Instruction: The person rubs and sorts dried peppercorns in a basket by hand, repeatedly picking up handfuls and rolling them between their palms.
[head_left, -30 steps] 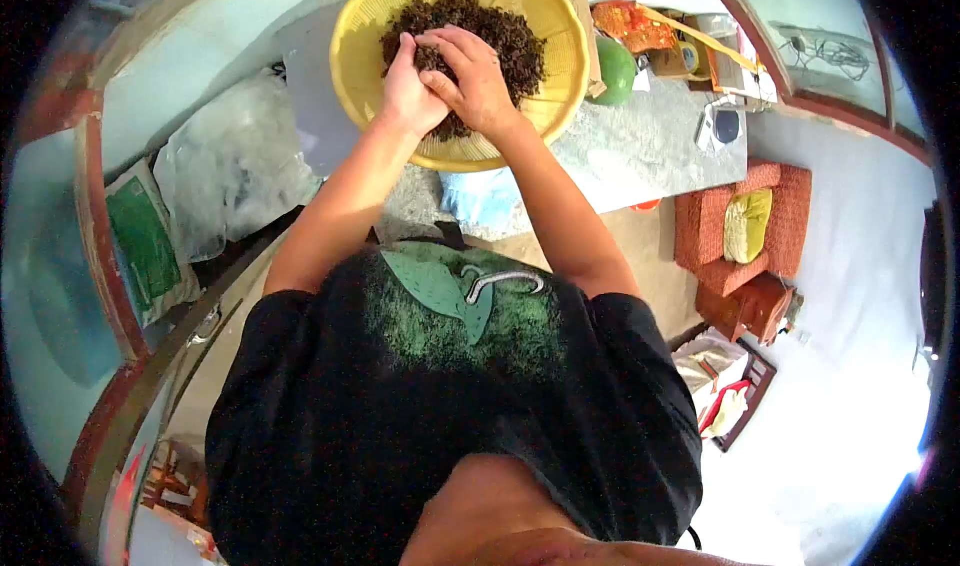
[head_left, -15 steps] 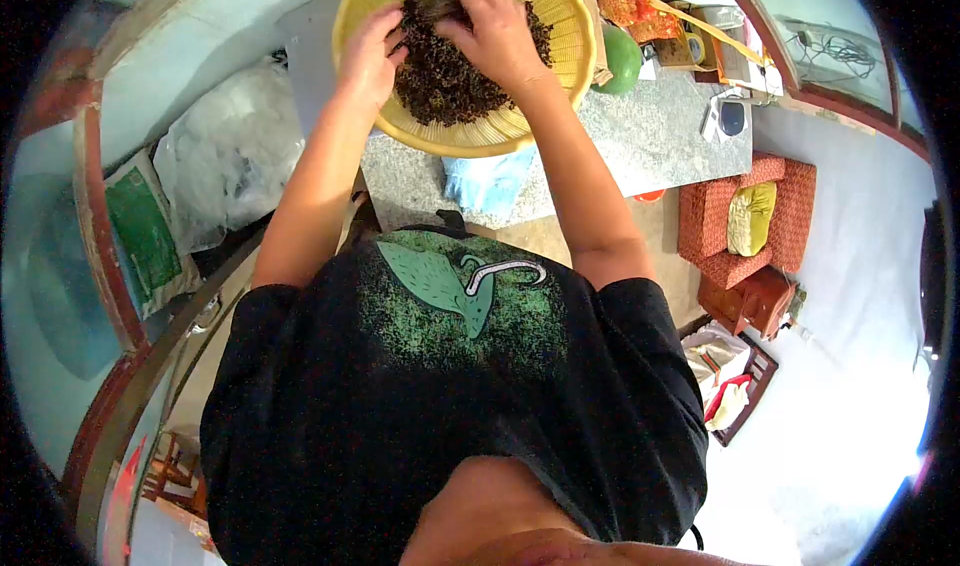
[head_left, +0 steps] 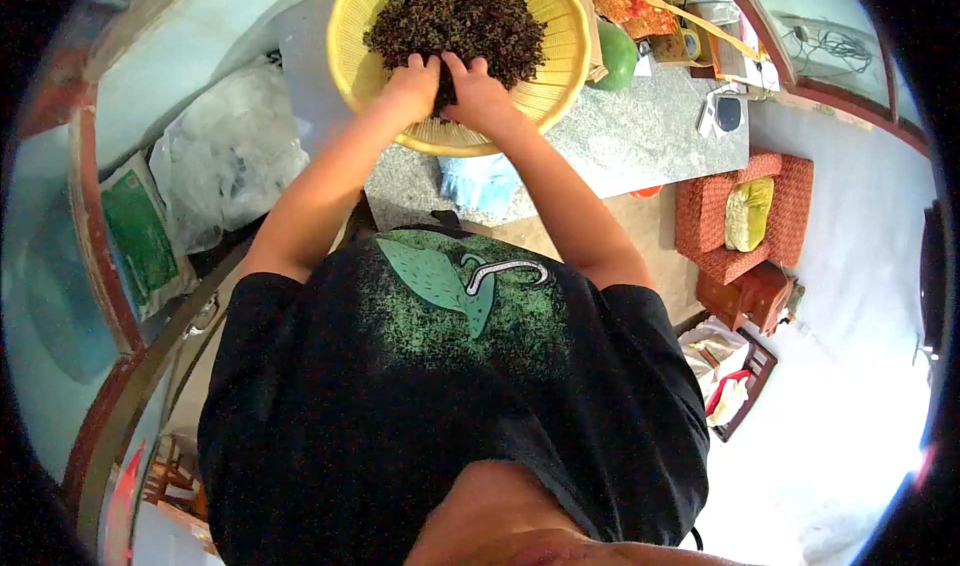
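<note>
A yellow plastic basket (head_left: 352,84) holds a heap of small dark brown, dried-looking bits (head_left: 455,21), too fine to name for sure. At the near side of the heap, my left hand (head_left: 412,90) touches the bits with its fingers apart. Close beside it on the right, my right hand (head_left: 478,96) also reaches into the near edge of the heap, its visible fingers spread. Some of the fingers are partly hidden. Neither hand visibly lifts anything.
The basket rests on a grey speckled table (head_left: 660,126). Under its near rim lies a light blue cloth or bag (head_left: 480,184). A green melon (head_left: 614,58) sits to the right, near boxes and a white device (head_left: 722,116). A red armchair (head_left: 700,216) stands beyond; clear plastic bags (head_left: 225,161) lie left.
Both hands have come back from the top and sides of the heap to its near edge and closer together. More of the dark heap now shows.
</note>
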The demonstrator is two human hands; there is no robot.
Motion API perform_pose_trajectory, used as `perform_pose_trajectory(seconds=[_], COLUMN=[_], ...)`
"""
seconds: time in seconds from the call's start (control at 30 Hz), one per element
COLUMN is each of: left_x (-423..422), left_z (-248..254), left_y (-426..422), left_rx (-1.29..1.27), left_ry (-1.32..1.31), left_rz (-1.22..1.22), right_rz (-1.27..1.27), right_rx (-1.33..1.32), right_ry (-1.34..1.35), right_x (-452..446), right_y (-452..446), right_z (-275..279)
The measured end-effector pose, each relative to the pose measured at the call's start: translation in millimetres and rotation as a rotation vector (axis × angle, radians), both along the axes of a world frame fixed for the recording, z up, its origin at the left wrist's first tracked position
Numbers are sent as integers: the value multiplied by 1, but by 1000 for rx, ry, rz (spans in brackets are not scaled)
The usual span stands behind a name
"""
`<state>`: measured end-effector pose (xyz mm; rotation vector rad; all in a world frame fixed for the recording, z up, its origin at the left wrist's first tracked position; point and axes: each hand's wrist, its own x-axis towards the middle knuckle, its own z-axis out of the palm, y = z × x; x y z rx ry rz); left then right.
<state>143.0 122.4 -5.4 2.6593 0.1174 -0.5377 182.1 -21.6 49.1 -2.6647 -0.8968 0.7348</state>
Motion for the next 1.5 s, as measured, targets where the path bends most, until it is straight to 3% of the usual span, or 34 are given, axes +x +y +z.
perform_pose_trajectory(seconds=[0.07, 0.17, 0.2, 0.27, 0.37, 0.47, 0.5, 0.53, 0.63, 0.7, 0.77, 0.8, 0.83, 0.93, 1.07, 1.13, 1.2, 1.27, 1.37, 1.5], left_x=[4, 9, 10, 8, 9, 4, 3, 0, -8, -9, -23, -25, -24, -32, -30, -31, -33, -33, -32, -26], left_z=[17, 27, 44, 62, 104, 155, 151, 147, 120, 81, 86, 86, 70, 69, 74, 70, 65, 63, 62, 47], left_y=[1, 16, 22, 32, 41, 39, 41, 43, 53, 60, 56, 57, 60, 64, 62, 63, 61, 57, 58, 62], left_rx=[-45, -393, -455, -696, -954, -868, -817, -818, -970, -375, -315, -255, -303, -335, -290, -304, -297, -322, -447, -655], left_ry=[-7, -166, -134, -322, -361, -468, -575, -574, -519, -556, -434, -311, -511, -457, -575, -574, -651, -703, -799, -883], left_rz=[68, 230, 277, 272, 275, 283, 243, 244, 145, -99, -51, 1, 9, 26, 85, 83, 113, 158, 280, 458], right_rz=[-123, -154, -192, -163, -63, -195, -136, -136, -33, 115, 194, 131, 91, 67, 162, 340, 365, 378, 259, 60], right_rx=[191, 646, 676, 735, 866, 956, 955, 954, 1080, 811, 431, 555, 566, 522, 307, 99, 104, 145, 487, 864], right_ry=[-1, 44, 88, 41, -11, 175, -7, -5, -380, -252, -136, -116, -122, -135, -176, -292, -364, -234, -196, -316], right_x=[0, 24, 28, 33, 42, 25, 18, 17, 8, 12, 7, 6, 11, 13, -1, -9, -8, 4, 25, 28], right_y=[7, 1, -2, -4, -6, -5, -2, -4, -9, -16, -27, -26, -24, -23, 6, 27, 36, 43, 36, 32], right_z=[-15, -19, 5, 49, 82, 114, 126, 122, 98, 46, 13, 16, 18, 26, 28, 15, -15, -35, -15, 81])
